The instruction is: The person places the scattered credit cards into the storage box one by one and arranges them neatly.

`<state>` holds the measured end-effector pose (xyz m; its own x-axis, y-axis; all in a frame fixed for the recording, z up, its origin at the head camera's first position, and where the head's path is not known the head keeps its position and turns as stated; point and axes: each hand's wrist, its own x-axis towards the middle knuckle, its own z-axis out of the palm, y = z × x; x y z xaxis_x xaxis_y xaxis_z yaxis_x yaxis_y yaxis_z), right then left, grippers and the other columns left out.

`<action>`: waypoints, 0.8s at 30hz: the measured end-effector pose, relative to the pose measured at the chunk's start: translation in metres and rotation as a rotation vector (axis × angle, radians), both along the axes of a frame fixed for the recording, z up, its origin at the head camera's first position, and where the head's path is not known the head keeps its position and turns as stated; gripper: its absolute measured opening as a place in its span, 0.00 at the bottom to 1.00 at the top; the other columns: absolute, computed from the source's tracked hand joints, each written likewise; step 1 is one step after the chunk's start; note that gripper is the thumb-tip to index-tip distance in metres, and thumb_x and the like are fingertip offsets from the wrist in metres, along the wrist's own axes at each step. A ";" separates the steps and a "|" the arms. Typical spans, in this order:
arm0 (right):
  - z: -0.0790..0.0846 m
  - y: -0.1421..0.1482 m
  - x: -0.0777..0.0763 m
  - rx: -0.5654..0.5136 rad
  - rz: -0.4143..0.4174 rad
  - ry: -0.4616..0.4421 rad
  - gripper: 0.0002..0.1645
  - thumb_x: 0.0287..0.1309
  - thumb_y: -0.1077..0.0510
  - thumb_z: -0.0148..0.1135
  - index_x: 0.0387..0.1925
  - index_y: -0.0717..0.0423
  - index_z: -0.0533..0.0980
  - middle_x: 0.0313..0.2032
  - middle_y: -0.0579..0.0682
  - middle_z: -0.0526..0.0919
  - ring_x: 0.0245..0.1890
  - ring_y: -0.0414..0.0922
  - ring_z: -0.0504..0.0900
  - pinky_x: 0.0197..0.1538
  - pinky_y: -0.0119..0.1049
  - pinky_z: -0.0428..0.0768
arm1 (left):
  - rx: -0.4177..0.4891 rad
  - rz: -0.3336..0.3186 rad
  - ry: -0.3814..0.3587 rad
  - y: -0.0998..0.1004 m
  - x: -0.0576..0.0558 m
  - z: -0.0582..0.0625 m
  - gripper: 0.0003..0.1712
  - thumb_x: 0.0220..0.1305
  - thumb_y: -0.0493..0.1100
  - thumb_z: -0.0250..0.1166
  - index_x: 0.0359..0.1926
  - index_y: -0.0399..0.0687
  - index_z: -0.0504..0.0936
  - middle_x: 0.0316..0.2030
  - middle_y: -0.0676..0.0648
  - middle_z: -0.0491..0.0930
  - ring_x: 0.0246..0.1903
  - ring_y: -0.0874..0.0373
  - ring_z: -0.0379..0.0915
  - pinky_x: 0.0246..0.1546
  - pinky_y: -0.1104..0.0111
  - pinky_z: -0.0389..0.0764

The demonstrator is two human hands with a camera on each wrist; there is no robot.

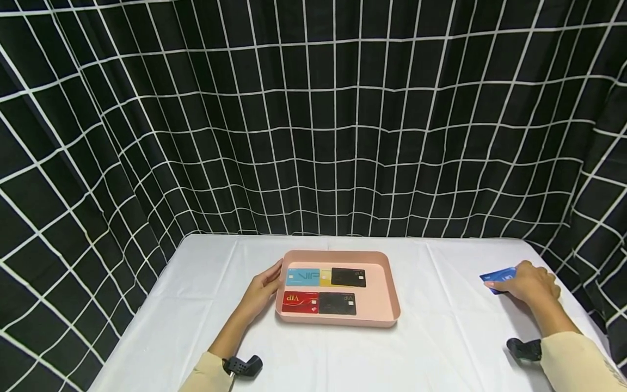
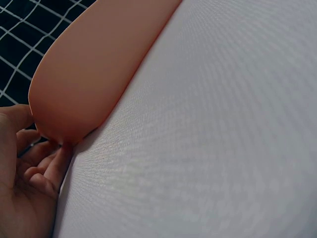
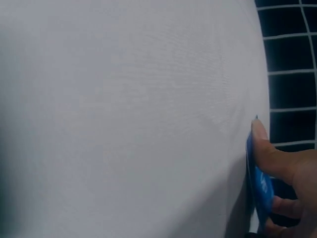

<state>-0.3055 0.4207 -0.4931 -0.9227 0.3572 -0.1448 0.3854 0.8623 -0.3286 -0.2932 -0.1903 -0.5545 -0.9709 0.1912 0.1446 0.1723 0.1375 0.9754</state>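
At the right side of the table, my right hand point(image 1: 534, 283) pinches a blue plastic card point(image 1: 499, 276), thumb on its near face. In the right wrist view the blue card point(image 3: 263, 191) stands nearly edge-on between thumb and fingers, close over the cloth. My left hand point(image 1: 260, 293) holds the left side of a shallow pink tray point(image 1: 377, 316); the left wrist view shows its curled fingers at the tray's corner. Inside lie a light blue VIP card point(image 1: 301, 277), a yellow card point(image 1: 325, 277) partly covered by a black card point(image 1: 349, 277), a red VIP card point(image 1: 300, 302) and another black card point(image 1: 338, 304).
A white cloth point(image 1: 441, 348) covers the table. Black curtains with a white grid point(image 1: 323, 136) close off the back and both sides. A small black device is strapped to each wrist point(image 1: 243, 366).
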 end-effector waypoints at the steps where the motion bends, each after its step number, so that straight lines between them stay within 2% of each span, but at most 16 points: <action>1: -0.001 0.001 0.000 0.003 -0.004 0.009 0.66 0.43 0.34 0.78 0.57 0.84 0.57 0.48 0.82 0.65 0.51 0.74 0.64 0.52 0.67 0.71 | 0.001 -0.001 0.001 0.000 0.000 0.000 0.31 0.76 0.38 0.56 0.76 0.42 0.63 0.74 0.44 0.63 0.73 0.49 0.60 0.67 0.65 0.71; 5: -0.003 0.003 0.003 -0.008 -0.020 0.076 0.59 0.46 0.37 0.78 0.56 0.80 0.60 0.47 0.80 0.68 0.49 0.74 0.68 0.47 0.65 0.73 | 0.010 -0.007 0.009 -0.001 -0.001 0.000 0.31 0.76 0.37 0.56 0.76 0.41 0.63 0.74 0.43 0.63 0.73 0.48 0.60 0.67 0.64 0.72; 10: -0.005 0.011 0.008 -0.051 -0.049 0.188 0.43 0.54 0.45 0.73 0.54 0.75 0.68 0.48 0.79 0.72 0.48 0.74 0.72 0.39 0.61 0.73 | 0.002 0.000 0.008 0.000 -0.001 -0.001 0.31 0.76 0.37 0.56 0.76 0.42 0.63 0.74 0.43 0.63 0.73 0.49 0.60 0.67 0.64 0.72; 14: -0.003 0.014 0.011 -0.125 -0.109 0.264 0.35 0.59 0.49 0.69 0.55 0.74 0.72 0.52 0.81 0.71 0.52 0.76 0.69 0.39 0.62 0.75 | -0.016 0.007 0.001 0.001 -0.001 -0.001 0.31 0.76 0.38 0.55 0.76 0.43 0.63 0.74 0.45 0.62 0.73 0.50 0.60 0.67 0.64 0.72; 18: 0.001 0.014 0.015 -0.193 -0.141 0.344 0.28 0.62 0.52 0.64 0.52 0.74 0.74 0.51 0.81 0.72 0.52 0.76 0.69 0.42 0.62 0.73 | -0.019 0.007 -0.005 0.000 0.000 -0.001 0.31 0.76 0.37 0.54 0.76 0.44 0.62 0.75 0.46 0.62 0.73 0.50 0.60 0.67 0.65 0.72; 20: 0.002 0.015 0.017 -0.216 -0.133 0.380 0.27 0.63 0.53 0.62 0.50 0.75 0.75 0.50 0.80 0.73 0.49 0.76 0.69 0.42 0.60 0.71 | -0.016 0.008 -0.005 0.000 0.000 -0.001 0.31 0.76 0.36 0.54 0.76 0.44 0.63 0.74 0.46 0.63 0.73 0.50 0.60 0.67 0.66 0.72; 22: 0.004 0.016 0.020 -0.237 -0.121 0.407 0.25 0.63 0.54 0.61 0.49 0.75 0.76 0.46 0.79 0.76 0.44 0.72 0.71 0.39 0.54 0.70 | -0.007 0.009 -0.011 0.001 0.000 -0.001 0.31 0.76 0.37 0.55 0.76 0.44 0.63 0.74 0.47 0.63 0.73 0.52 0.61 0.67 0.67 0.72; 24: 0.005 0.015 0.022 -0.268 -0.113 0.414 0.25 0.63 0.55 0.60 0.50 0.76 0.77 0.38 0.77 0.78 0.36 0.63 0.77 0.38 0.47 0.77 | -0.010 0.009 -0.010 0.001 0.000 -0.001 0.31 0.76 0.37 0.55 0.76 0.44 0.63 0.74 0.46 0.63 0.73 0.51 0.61 0.67 0.66 0.72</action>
<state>-0.2832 0.4359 -0.4880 -0.8800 0.4582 0.1247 0.2618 0.6872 -0.6777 -0.2928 -0.1892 -0.5555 -0.9738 0.1841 0.1333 0.1617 0.1491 0.9755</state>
